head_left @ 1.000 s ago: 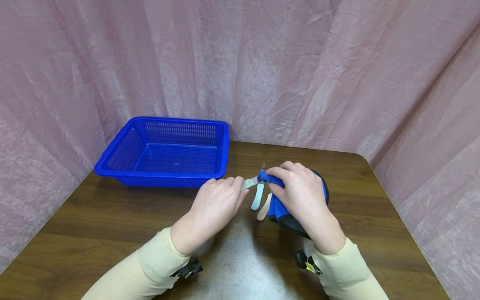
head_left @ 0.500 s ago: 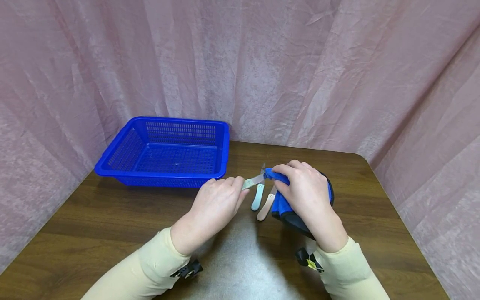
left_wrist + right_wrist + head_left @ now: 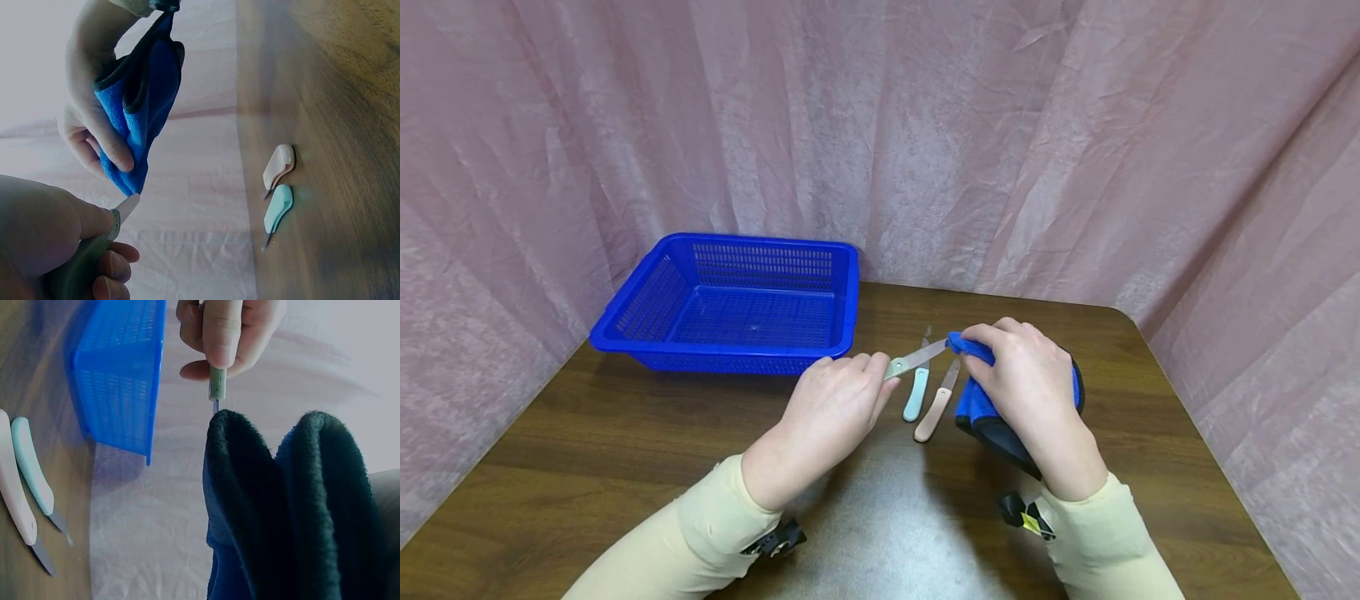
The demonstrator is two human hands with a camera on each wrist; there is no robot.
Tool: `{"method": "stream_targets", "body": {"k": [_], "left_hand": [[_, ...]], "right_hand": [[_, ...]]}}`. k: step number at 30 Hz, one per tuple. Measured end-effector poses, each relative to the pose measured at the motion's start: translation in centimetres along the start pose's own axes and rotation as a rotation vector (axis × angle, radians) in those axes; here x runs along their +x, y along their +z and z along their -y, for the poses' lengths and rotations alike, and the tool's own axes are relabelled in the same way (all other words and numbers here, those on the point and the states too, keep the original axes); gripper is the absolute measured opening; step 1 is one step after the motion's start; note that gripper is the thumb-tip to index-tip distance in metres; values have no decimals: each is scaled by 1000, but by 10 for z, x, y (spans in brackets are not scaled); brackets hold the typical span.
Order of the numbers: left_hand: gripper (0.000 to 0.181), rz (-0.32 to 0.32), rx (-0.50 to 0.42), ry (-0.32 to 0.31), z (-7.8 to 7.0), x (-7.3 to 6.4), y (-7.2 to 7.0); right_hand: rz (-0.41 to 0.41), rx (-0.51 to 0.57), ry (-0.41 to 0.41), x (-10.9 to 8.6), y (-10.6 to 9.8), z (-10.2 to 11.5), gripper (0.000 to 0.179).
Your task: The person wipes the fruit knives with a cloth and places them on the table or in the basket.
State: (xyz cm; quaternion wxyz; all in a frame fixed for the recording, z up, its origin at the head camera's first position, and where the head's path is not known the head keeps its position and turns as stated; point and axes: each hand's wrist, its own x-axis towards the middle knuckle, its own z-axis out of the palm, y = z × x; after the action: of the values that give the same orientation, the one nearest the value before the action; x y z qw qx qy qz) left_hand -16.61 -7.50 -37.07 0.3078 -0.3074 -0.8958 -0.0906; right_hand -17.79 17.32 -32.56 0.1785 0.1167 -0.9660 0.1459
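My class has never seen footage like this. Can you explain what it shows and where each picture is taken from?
There is no machine here, only a person's left hand and right hand, both bare. The wide picture comes from a head-worn camera; the other two come from wrist cameras, each watching its own hand's work. The left hand grips a green-handled knife. The right hand pinches a blue cloth with black edging at the far end of the blade. On the wooden table lie a turquoise-handled knife and a peach-handled knife, with a blue plastic basket to their left.
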Motion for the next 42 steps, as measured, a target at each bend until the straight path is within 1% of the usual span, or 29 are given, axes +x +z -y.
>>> {"method": "stream_targets", "body": {"k": [6,13,21,29,36,42], "left_hand": [[29,-11,-2,3,0,0,1],[28,3,0,2,0,0,1],[27,5,5,1,0,0,1],[27,4,8,3,-1,0,-1],[26,10,7,7,-1,0,-2],[26,15,3,6,-2,0,-2]], "right_hand": [[1,1,6,0,-2,-3,26],[-18,9,-13,-2,-3,1,26],[-46,13,-86,-7,-2,14,27],[-36,24,-163,-11,3,26,29],[-45,46,-222,-13,4,30,26],[-51,47,-241,-13,4,30,26]]}}
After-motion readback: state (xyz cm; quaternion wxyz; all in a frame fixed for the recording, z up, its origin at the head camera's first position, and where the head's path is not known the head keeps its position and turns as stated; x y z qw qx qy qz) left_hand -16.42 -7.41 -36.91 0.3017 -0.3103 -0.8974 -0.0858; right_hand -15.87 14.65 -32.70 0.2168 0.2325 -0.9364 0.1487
